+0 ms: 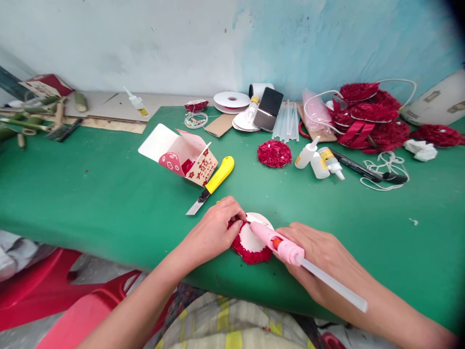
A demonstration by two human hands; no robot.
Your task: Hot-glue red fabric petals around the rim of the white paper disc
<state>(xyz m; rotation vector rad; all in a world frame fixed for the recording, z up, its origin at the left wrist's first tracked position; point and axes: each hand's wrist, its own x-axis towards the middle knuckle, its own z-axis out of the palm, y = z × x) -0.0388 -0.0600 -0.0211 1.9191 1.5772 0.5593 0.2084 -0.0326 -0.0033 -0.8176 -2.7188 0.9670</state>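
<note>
A white paper disc [252, 237] edged with red petals lies near the front edge of the green table [109, 194]. My left hand [214, 231] pinches the red petals at the disc's left rim, fingers closed on them. In my right hand [319, 261] is a pink hot glue gun [276, 243], its nozzle touching the top of the disc near my left fingertips. A clear glue stick [334, 285] sticks out of the gun's back over my right wrist.
A yellow utility knife [214, 184] and an open red-and-white paper box [181, 155] lie just behind the disc. A finished red flower [274, 153], glue bottles [319, 162], glue sticks, a ribbon roll, a phone and a heap of red flowers [370, 118] line the back.
</note>
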